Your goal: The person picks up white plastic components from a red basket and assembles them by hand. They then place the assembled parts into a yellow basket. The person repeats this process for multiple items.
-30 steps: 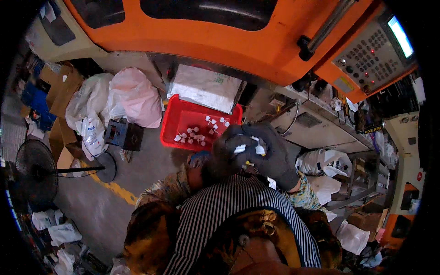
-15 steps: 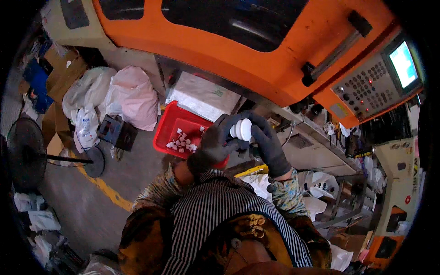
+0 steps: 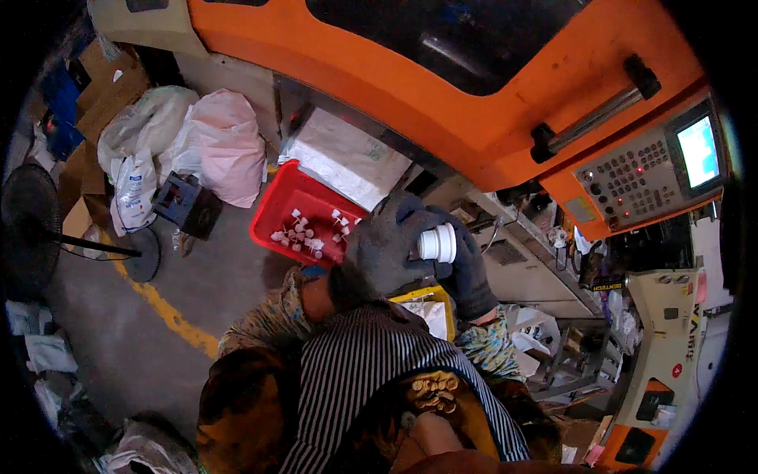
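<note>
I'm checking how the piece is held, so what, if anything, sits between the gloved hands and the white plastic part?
Nothing visible does. The white plastic part sits directly in the grip of the gloved left hand, with the gloved right hand closed in behind it. The red crate of similar white pieces lies beyond, apart from both hands.

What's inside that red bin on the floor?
The red bin holds a scatter of small white plastic parts. Its near corner is hidden behind the gloved left hand.
</note>
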Demonstrator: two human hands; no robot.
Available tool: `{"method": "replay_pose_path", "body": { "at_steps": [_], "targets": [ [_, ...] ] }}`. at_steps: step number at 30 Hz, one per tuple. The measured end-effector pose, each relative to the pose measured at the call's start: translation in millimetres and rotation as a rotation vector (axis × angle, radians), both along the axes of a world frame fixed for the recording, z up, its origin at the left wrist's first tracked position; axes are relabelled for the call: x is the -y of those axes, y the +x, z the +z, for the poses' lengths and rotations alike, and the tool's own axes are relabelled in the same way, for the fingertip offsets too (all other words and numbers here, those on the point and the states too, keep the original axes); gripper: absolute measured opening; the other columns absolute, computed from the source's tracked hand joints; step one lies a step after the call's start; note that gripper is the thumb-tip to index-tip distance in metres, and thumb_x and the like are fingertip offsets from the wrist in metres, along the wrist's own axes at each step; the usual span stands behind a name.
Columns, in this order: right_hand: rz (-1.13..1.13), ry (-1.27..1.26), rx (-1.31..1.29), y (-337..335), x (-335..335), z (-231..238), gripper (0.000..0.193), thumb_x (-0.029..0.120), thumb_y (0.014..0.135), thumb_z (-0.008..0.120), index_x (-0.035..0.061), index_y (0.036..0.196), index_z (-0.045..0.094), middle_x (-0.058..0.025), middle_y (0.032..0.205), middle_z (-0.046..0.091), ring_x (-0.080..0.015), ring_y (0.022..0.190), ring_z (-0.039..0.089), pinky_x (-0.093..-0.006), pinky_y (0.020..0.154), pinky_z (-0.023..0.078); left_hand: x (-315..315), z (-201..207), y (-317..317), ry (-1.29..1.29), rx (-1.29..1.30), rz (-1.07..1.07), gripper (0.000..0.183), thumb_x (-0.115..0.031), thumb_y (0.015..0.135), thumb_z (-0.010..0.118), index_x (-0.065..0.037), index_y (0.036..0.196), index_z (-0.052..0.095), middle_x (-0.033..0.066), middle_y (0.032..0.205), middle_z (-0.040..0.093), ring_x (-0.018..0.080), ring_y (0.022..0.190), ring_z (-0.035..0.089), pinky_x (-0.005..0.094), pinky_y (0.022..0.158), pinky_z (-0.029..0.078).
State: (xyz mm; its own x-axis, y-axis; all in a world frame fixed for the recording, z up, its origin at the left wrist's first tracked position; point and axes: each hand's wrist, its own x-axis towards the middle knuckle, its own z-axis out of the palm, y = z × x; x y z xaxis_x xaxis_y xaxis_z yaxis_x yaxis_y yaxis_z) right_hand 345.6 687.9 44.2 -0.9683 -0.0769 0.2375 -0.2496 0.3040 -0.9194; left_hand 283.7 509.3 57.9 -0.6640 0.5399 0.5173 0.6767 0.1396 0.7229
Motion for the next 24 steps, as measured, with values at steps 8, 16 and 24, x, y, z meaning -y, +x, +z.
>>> {"method": "replay_pose_path", "body": {
  "at_steps": [8,16,24],
  "targets": [
    [0.079,-0.272,0.109,-1,-5,-8,0.05,0.006,0.084,0.059,-0.0007,0.132,0.046,-0.0173,0.126,0.054,-0.0266,0.122,0.05,-0.0369,0.103,0.038,-1,-24,-18,0.113,0.083,-0.222,0.063,-0.02,0.074,0.075,-0.013,0.131,0.05,0.0136,0.123,0.05,0.0321,0.115,0.052,0.0417,0.094,0.047],
    [-0.216,-0.113,0.149,10,16,-14,0.046,0.007,0.087,0.063,0.0015,0.131,0.049,-0.01,0.123,0.057,-0.0192,0.111,0.055,-0.0345,0.097,0.044,-1,-37,6,0.33,0.484,-0.383,0.076,-0.009,0.084,0.066,-0.003,0.148,0.024,0.017,0.133,0.048,0.026,0.12,0.049,0.0386,0.104,0.037],
    [-0.056,-0.208,0.367,11,5,-5,0.049,0.016,0.087,0.067,0.005,0.132,0.051,-0.0084,0.111,0.061,-0.0141,0.094,0.058,-0.0293,0.083,0.049,10,-56,-8,0.221,0.687,-0.492,0.07,-0.014,0.09,0.059,-0.002,0.147,0.022,0.019,0.132,0.049,0.0251,0.116,0.052,0.0359,0.099,0.043]
  ]
}}
